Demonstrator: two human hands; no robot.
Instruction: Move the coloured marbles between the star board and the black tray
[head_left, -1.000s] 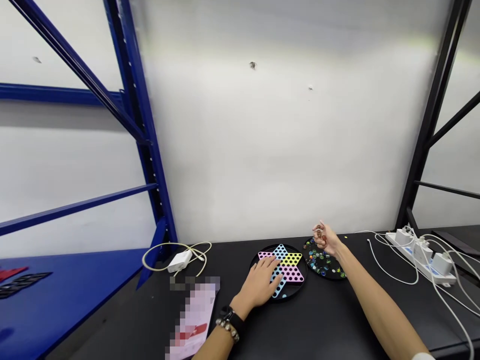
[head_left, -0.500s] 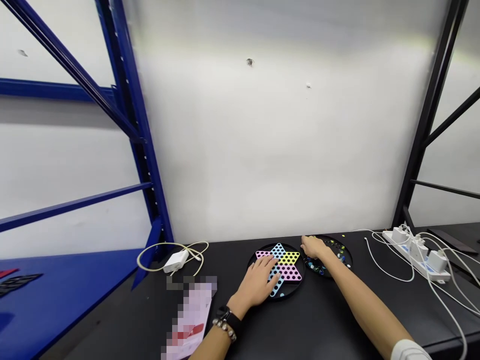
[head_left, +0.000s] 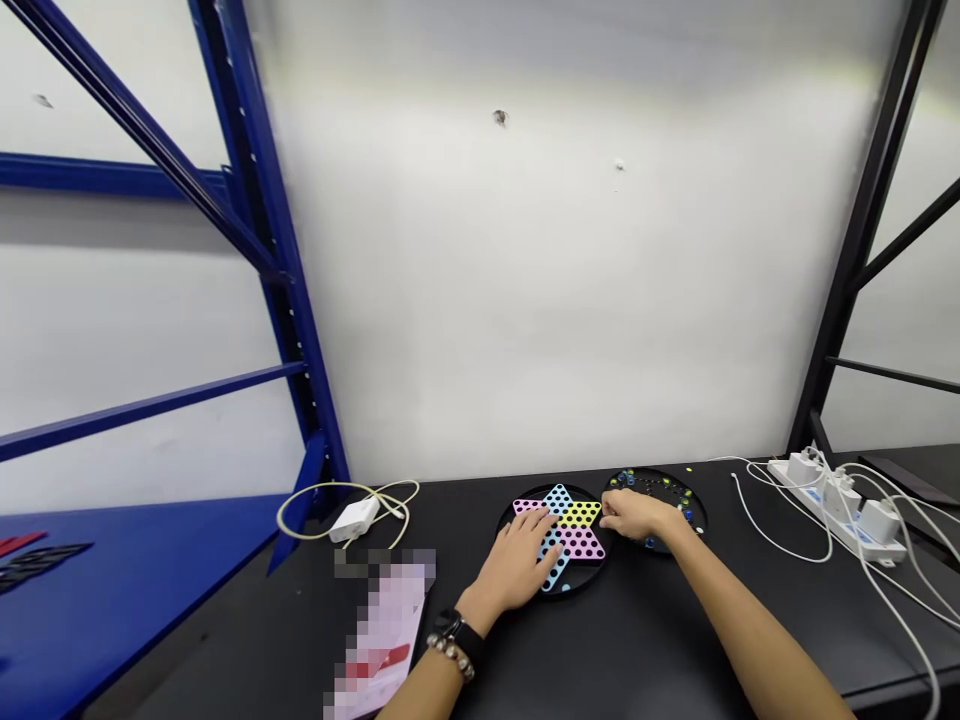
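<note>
Black tabletop [head_left: 600,650] leaves elbow room at 6 o'clock. Star board [head_left: 583,541] sits near its 12 o'clock edge, marble tray [head_left: 651,475] just beside, partly blocked by the right hand [head_left: 634,513]. That one's curled at the board's 2 o'clock; can't tell what's pinched. Left hand [head_left: 517,560]: flat, fingers loosely spread on the board.

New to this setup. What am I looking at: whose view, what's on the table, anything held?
No machine here: these are a person's two bare hands, seen by one camera worn on the head, looking forward and down. On the black table, the left hand rests on a round board with a coloured star. The right hand, fingers bent, is at the left edge of a round tray of marbles; whether it holds any is hidden. A white charger lies to the left, a power strip to the right.
</note>
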